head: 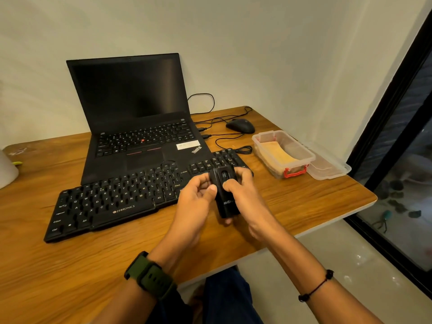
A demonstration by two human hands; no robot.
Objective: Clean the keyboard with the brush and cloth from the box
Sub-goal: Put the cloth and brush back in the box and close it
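A black Zebronics keyboard [112,202] lies slanted on the wooden table [70,265], in front of a laptop. Both my hands hold a black oblong brush tool [228,204] just above the keyboard's right end. It has a ribbed slider on top and white print near its lower end; no bristles show. My left hand [198,199] pinches its left side, with the thumb against it. My right hand [243,190] grips it from the right, thumb on top beside the slider. A clear plastic box [306,157] with a red latch stands to the right and holds a folded yellow cloth [278,153].
An open black laptop [131,101] with a dark screen stands behind the keyboard. A black mouse [240,125] and looped cables lie at the back right. The box's clear lid [327,167] rests near the table's right edge. A white object [7,169] sits at the far left.
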